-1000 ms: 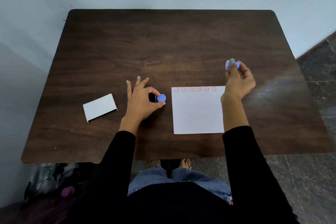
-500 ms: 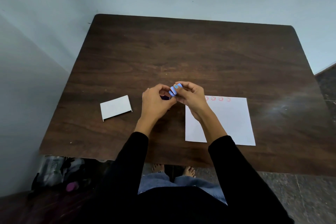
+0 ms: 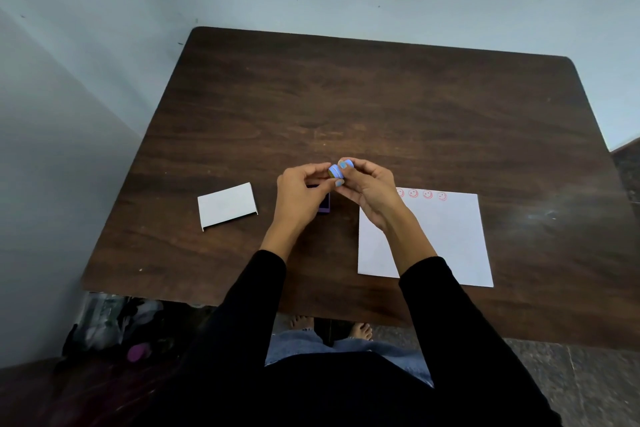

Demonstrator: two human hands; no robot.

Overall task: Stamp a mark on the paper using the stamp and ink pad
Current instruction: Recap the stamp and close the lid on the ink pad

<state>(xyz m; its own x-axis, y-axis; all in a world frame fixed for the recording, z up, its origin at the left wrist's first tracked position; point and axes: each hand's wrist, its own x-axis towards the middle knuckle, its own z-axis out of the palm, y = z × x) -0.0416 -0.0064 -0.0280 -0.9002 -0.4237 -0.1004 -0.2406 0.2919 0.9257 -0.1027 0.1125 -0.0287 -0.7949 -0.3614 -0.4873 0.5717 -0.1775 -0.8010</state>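
Stamp (image 3: pixel 335 171), small and blue, pinched at frame centre between fingertips of left hand (image 3: pixel 300 196) and right hand (image 3: pixel 369 189), above purple ink pad (image 3: pixel 325 204), left of smiley-marked paper (image 3: pixel 446 236).

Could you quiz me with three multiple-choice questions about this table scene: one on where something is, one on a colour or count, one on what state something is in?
1. Where does the small white box lie?
A. on the paper
B. on the table, beside the left hand, on its outer side
C. on the floor

2. What colour are the smiley marks along the far edge of the paper?
A. red
B. green
C. black

3. How is the blue stamp held?
A. lying free on the table
B. pressed on the paper
C. lifted between the fingertips of both hands

Answers: 1 B, the box sits on bare wood left of that hand. 2 A, the faces are red outlines. 3 C, the left hand and right hand meet around it above the table.
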